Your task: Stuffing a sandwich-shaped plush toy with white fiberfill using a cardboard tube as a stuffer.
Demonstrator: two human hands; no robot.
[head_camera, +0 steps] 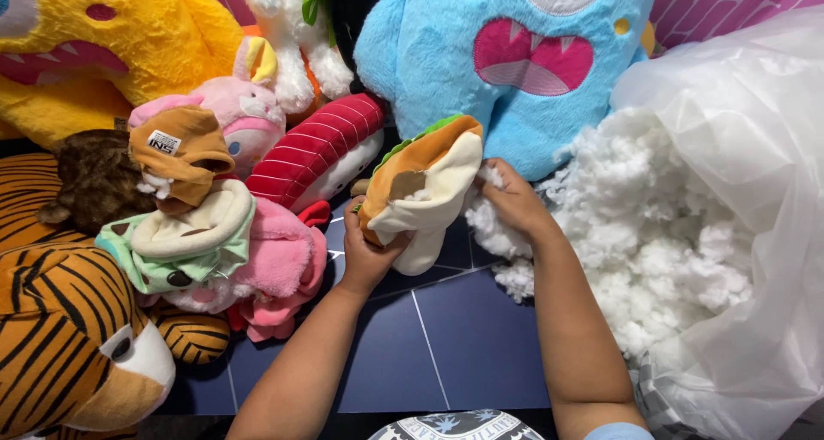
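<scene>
My left hand [367, 253] grips the lower edge of a small unstuffed plush shaped like a sandwich [425, 178], tan and cream with a green rim. Its open seam shows white filling inside. My right hand [512, 201] pinches a tuft of white stuffing [491, 176] right beside the plush's right side. A big heap of the same white stuffing [652, 234] spills from a clear plastic bag [755, 148] just right of that hand.
Plush toys crowd the left and back: a tiger [60, 328], a yellow monster [112, 36], a blue one-eyed monster [506, 54], a red striped plush [322, 144], pink ones [275, 277] and limp unstuffed skins [184, 234]. Dark blue floor tiles [455, 337] lie below my arms.
</scene>
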